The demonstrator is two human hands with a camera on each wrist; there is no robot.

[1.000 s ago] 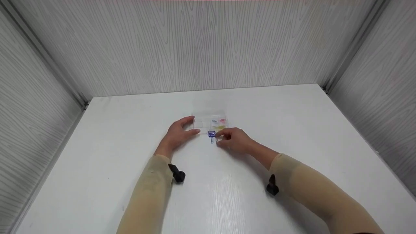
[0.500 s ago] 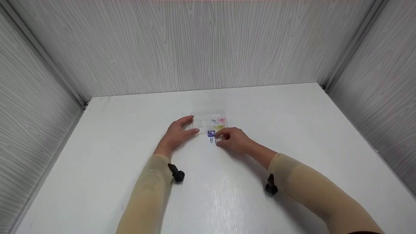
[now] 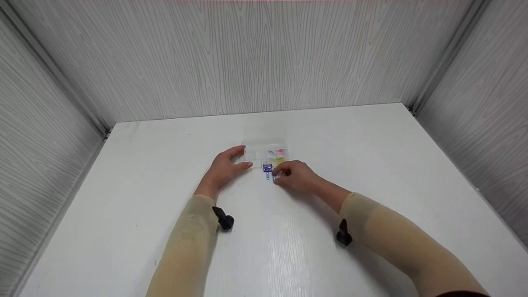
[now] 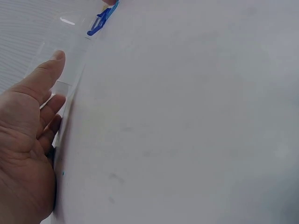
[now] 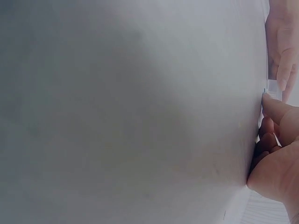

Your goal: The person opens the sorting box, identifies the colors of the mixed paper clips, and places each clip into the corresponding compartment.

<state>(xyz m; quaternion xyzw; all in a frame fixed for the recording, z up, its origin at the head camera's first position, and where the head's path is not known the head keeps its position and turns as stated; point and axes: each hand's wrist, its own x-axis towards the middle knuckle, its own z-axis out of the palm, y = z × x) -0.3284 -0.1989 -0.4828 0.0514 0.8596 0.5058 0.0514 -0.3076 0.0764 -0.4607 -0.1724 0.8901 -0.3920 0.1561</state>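
Observation:
A clear plastic compartment box lies on the white table, its transparent lid folded back. My left hand grips the box's left end, thumb at the front and fingers toward the back; the left wrist view shows the thumb along the clear wall. Blue, pink and yellow paper clips sit in its right compartments. At the box's front edge lies a small, dark blue, square piece, with a blue paper clip below it. Just right of that, my right hand pinches a slim paper clip between thumb and index finger.
The white table is bounded by grey wood-grain panels at the back and both sides. Black wrist mounts stick out from both beige sleeves.
The whole scene shifts slightly up in the head view. Both hands keep their places at the box and the clips.

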